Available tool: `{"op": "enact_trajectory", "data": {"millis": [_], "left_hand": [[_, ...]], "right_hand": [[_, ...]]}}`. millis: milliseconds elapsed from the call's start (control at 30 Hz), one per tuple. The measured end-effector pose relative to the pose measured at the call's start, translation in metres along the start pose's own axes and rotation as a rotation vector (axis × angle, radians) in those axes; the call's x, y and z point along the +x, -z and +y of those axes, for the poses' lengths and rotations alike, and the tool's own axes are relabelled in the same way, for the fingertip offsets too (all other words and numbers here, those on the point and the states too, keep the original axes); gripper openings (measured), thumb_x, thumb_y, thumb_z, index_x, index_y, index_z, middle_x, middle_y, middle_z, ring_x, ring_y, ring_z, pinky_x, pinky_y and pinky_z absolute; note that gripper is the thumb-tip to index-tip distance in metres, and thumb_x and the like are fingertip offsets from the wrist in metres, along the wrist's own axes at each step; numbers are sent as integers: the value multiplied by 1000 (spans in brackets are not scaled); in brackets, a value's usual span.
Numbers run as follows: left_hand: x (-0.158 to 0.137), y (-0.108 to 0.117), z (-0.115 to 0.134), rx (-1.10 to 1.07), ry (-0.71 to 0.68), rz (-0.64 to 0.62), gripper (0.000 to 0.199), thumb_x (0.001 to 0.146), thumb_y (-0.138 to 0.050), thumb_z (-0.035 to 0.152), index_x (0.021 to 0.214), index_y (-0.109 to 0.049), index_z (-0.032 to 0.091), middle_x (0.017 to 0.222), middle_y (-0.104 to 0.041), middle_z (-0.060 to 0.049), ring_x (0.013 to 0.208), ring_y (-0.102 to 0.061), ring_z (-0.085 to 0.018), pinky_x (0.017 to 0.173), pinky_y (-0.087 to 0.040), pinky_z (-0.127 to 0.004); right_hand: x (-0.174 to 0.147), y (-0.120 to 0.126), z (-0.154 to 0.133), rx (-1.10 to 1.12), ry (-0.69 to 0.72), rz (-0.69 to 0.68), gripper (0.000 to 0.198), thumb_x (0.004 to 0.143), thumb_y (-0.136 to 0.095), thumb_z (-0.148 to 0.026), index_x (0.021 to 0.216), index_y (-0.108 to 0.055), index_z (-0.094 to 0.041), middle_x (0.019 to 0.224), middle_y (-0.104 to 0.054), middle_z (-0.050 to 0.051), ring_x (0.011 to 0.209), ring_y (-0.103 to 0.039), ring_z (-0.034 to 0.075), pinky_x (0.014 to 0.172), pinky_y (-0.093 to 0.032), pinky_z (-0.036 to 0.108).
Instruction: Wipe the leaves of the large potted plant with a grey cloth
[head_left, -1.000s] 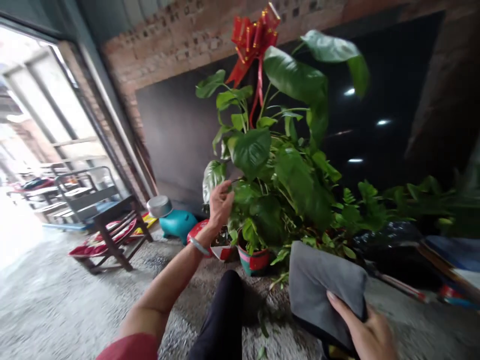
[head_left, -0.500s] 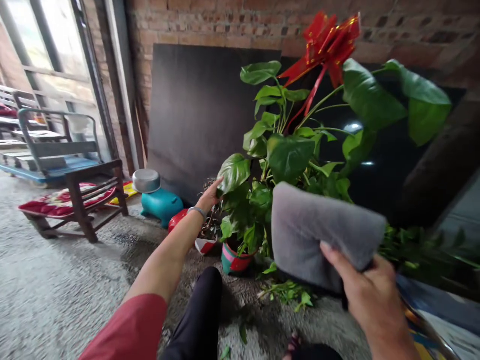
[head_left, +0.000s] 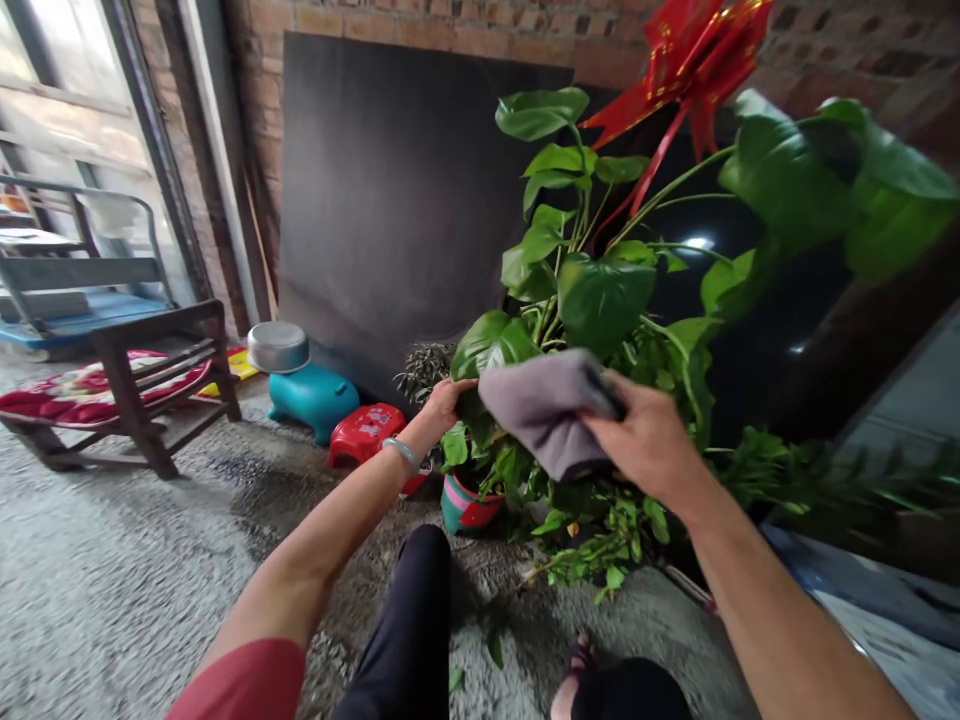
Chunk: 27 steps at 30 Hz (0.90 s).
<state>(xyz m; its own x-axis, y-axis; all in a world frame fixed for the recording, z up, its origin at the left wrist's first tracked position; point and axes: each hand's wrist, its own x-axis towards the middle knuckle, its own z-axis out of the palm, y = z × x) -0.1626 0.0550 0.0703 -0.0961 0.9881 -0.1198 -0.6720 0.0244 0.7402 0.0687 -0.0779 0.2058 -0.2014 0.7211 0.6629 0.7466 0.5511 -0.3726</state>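
My left hand [head_left: 444, 402] has its fingers closed on the lower edge of a broad green leaf [head_left: 491, 340] at the left of a large potted plant [head_left: 607, 295]. A folded grey cloth [head_left: 536, 405] is gripped in my right hand [head_left: 651, 440]. The cloth is up against that leaf, covering part of it; exact contact is hard to see. Below stands a green, red and pink pot [head_left: 469, 508]. A shiny red bow [head_left: 697, 65] tops the plant.
Left of the plant are a red stool [head_left: 366, 430], a teal animal-shaped seat [head_left: 313, 398] and a metal basin [head_left: 278, 347]. A wooden chair [head_left: 161, 375] stands farther left. Behind is a dark panel [head_left: 397, 190]. Low foliage [head_left: 600, 535] spreads near my feet.
My right hand has brought the cloth left and up to the leaf by my left hand. My left hand stays at the leaf, now at its lower edge. The view has shifted slightly.
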Motion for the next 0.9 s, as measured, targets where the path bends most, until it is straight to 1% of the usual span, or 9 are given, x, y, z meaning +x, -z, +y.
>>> {"op": "enact_trajectory", "data": {"millis": [133, 300, 433, 533, 600, 667, 767, 833, 900], "left_hand": [[-5, -7, -5, -16, 38, -3, 16, 66, -81, 4, 76, -71, 14, 71, -76, -6, 58, -70, -18, 65, -60, -31], [-4, -7, -4, -54, 18, 31, 12, 71, -80, 9, 72, -68, 14, 63, -71, -3, 57, -66, -16, 67, -57, -28], [-2, 1, -5, -41, 3, 52, 10, 72, -78, 9, 73, -69, 13, 66, -72, -4, 59, -66, -16, 69, -57, -29], [-8, -4, -13, -44, 17, 44, 15, 69, -81, 8, 77, -71, 14, 71, -75, -4, 61, -68, -16, 69, -58, -30], [-13, -10, -18, -42, 19, 24, 18, 67, -84, 9, 79, -71, 14, 72, -75, -4, 62, -70, -17, 68, -58, -30], [-16, -14, -20, -36, -6, 11, 19, 67, -84, 10, 80, -71, 14, 69, -75, -4, 62, -69, -17, 67, -59, -29], [-16, -9, -17, -25, -60, 5, 19, 65, -83, 11, 79, -70, 15, 64, -72, -1, 59, -67, -16, 68, -59, -29], [-14, -1, -14, -23, -60, 1, 22, 63, -85, 11, 81, -71, 15, 66, -72, -1, 61, -68, -17, 71, -59, -31], [-13, 5, -14, -20, -45, 9, 25, 62, -86, 11, 82, -72, 15, 69, -74, -3, 63, -69, -17, 72, -59, -32]], "right_hand": [[39, -8, -12, -18, 74, 309, 24, 85, -68, -29, 107, -73, -21, 103, -79, 10, 98, -73, 30, 89, -57, 41], [10, -47, -1, -49, 68, 3, 35, 78, -65, -14, 110, -77, -22, 102, -82, 9, 92, -77, 29, 83, -58, 38], [-17, -7, 12, 123, 49, 49, 18, 77, -69, -22, 94, -77, -24, 88, -80, 4, 81, -76, 27, 75, -59, 37], [14, 12, 6, 49, 13, 305, 18, 81, -72, -33, 96, -74, -22, 95, -80, 9, 89, -75, 30, 83, -59, 42], [34, -1, 1, -48, -42, 343, 23, 84, -71, -31, 103, -74, -19, 105, -80, 15, 99, -75, 32, 90, -57, 44], [31, -27, -2, -92, -74, 179, 26, 85, -68, -25, 110, -74, -17, 110, -80, 18, 104, -75, 34, 93, -56, 45], [-17, -46, 3, -41, -51, -168, 31, 81, -64, -16, 109, -76, -22, 104, -83, 12, 97, -78, 33, 86, -58, 42], [-49, -32, 12, 90, -72, -306, 30, 79, -63, -17, 103, -77, -27, 100, -83, 6, 91, -78, 30, 81, -59, 39], [-57, -4, 19, 201, -91, -284, 23, 78, -64, -23, 96, -77, -27, 94, -83, 2, 86, -77, 28, 79, -60, 38]]}}
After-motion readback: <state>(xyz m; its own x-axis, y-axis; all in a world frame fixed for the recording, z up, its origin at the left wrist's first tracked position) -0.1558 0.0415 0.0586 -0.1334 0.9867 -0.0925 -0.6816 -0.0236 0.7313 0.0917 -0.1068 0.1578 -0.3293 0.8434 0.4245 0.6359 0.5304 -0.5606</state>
